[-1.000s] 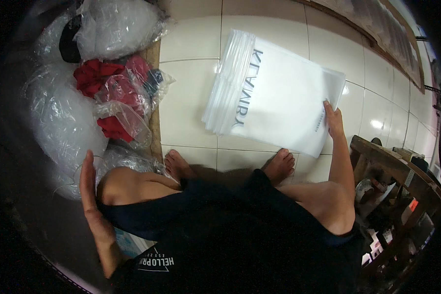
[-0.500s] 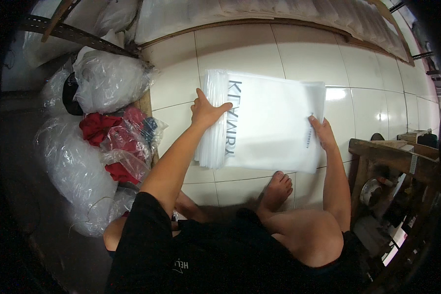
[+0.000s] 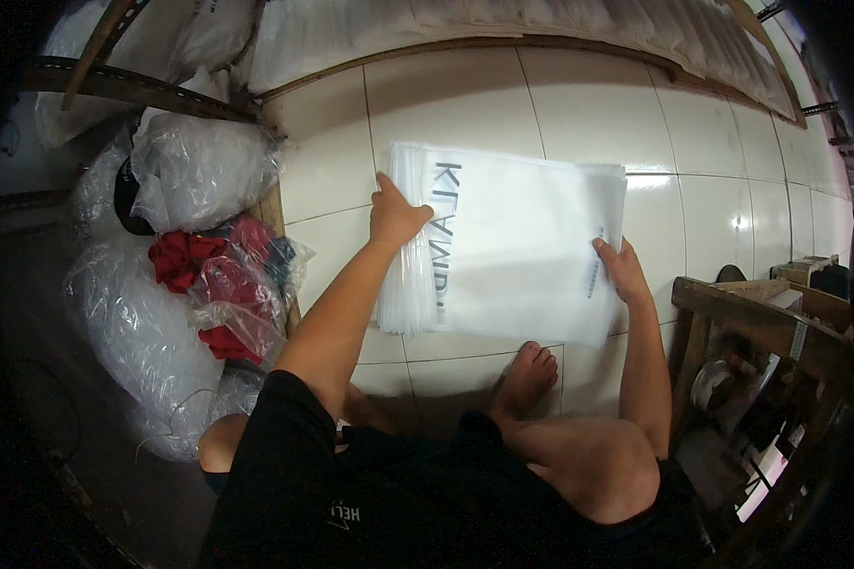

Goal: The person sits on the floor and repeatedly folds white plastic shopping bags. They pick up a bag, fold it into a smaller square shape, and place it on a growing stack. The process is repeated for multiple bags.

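Observation:
A stack of frosted white plastic bags point(image 3: 522, 247) with dark printed lettering spans the space between my hands, above the tiled floor. Its left edge is thick with many layered, ridged folds. My left hand point(image 3: 399, 220) grips that edge, thumb on top and the other fingers around the far side and underneath. At the right edge my right hand point(image 3: 621, 267) pinches the stack, its thumb lying on the upper face and its fingers hidden below. My bare foot point(image 3: 529, 375) rests on the floor just under the near edge of the bags.
Clear plastic sacks point(image 3: 142, 322) bulge at the left, beside red cloth point(image 3: 188, 261) partly wrapped in film. Along the far side runs a low wooden-edged platform point(image 3: 427, 43) carrying rows of plastic bags. A wooden stand point(image 3: 731, 302) holding assorted objects is at the right.
The stack and both hands sit slightly lower in the picture, as the whole view has shifted a little. My left thumb has slid a bit toward the stack's left edge. Both hands keep their hold.

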{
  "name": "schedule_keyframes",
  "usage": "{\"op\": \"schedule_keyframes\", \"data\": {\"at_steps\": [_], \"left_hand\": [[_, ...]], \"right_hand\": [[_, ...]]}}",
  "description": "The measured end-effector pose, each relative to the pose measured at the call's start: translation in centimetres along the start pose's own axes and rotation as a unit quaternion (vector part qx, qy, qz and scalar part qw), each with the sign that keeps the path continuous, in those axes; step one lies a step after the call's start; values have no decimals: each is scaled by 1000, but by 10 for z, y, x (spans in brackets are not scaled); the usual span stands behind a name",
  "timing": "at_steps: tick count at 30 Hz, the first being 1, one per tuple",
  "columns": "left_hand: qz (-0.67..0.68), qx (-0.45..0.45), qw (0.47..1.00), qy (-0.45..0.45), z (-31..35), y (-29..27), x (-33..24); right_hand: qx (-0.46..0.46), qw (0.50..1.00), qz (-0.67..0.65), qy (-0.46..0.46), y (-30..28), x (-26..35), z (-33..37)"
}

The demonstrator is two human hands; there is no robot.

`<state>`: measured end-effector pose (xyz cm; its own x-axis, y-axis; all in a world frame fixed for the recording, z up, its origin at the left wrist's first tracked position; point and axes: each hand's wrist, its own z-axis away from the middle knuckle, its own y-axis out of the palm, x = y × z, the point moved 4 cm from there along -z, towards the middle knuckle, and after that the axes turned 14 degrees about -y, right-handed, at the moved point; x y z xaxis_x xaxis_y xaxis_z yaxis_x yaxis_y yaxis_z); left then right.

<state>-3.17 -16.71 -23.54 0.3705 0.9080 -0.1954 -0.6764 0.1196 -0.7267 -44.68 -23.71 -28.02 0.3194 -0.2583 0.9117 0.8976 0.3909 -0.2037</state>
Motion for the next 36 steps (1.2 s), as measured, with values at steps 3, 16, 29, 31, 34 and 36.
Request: {"op": "schedule_keyframes", "data": {"at_steps": [3,16,29,31,34,36], "left_hand": [[105,67,992,-8,-7,3,10],[302,291,907,30,40,34,-9],[301,295,906,27,28,36,9],[302,286,909,16,35,31,9],[299,296,907,35,35,31,8],[314,309,896,54,33,39,9]], "right_hand": [[-9,1000,6,-8,-1,-3,-1],[-61,993,97,-40,-38,8,9],[-46,999,9,-4,-52,0,6],[-47,999,-10,24,-49,2,9],[-44,996,68,30,-56,-3,14],[-51,985,166,4,-62,2,16]]}}
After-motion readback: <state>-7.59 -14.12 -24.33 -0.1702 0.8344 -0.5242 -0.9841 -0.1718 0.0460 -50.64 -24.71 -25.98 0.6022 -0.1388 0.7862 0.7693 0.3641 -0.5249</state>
